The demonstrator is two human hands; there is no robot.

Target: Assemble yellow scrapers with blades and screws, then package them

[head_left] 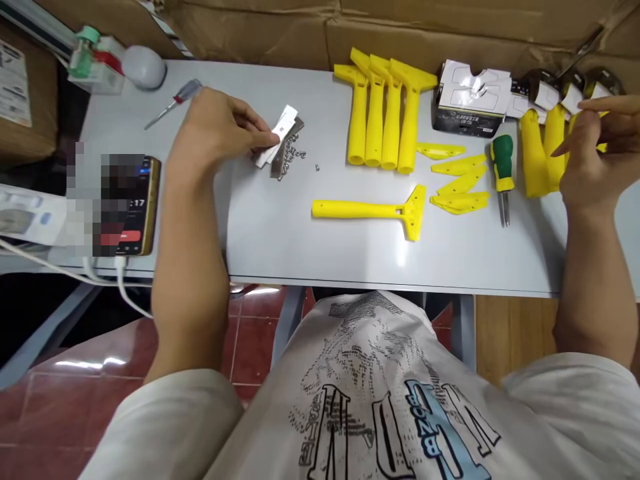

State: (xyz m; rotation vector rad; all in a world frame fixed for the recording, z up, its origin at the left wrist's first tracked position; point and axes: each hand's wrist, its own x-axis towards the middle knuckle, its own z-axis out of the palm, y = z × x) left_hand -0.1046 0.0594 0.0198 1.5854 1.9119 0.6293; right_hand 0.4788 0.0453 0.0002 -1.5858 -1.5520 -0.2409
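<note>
My left hand (223, 127) pinches the near end of a small stack of flat white strips (284, 130), thumb on top. Beneath and beside the strips lie dark metal blades (280, 159) and a heap of small screws (289, 157). My right hand (595, 147), fingers apart, hovers by several yellow scraper handles (534, 153) at the right; nothing shows in its grip. In the middle, one yellow scraper handle (360, 210) lies sideways. Behind it more yellow handles (387, 113) are lined up side by side. Several thin yellow cover plates (460, 183) lie to their right.
A green-and-yellow screwdriver (503, 167) lies near the right hand, with a black-and-white box (470, 100) behind. At the left are another screwdriver (175, 102), a white mouse (144, 67) and a phone (145, 207) on a cable. Cardboard (270, 33) lines the back edge.
</note>
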